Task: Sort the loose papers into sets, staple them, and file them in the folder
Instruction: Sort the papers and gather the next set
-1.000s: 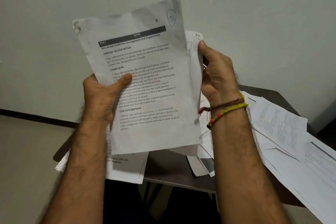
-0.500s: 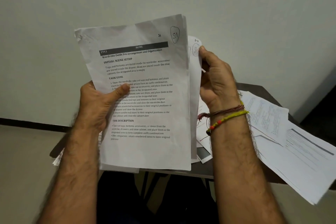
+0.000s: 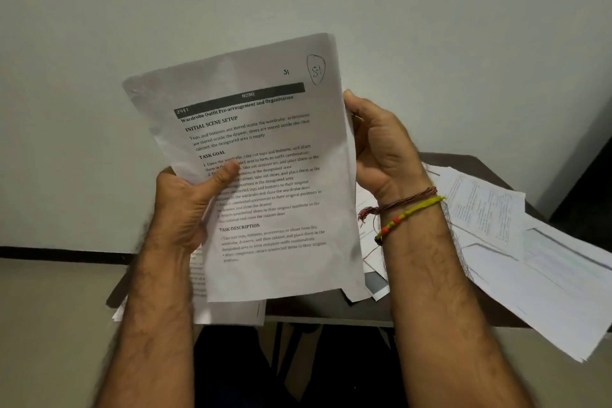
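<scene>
Both forearms are bare and hairy, with no sleeves showing. The left hand (image 3: 185, 205) wears nothing. At the wrist of the right hand (image 3: 384, 149) sit two thread bands — a thin reddish-brown cord (image 3: 405, 199) with a frayed tuft, and a yellow-green string (image 3: 418, 207) strung with red beads and a dark end.

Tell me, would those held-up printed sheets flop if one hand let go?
Probably. The printed sheets look thin and creased, so they'd likely droop. The left hand grips low down, so the top would probably bend over.
</scene>
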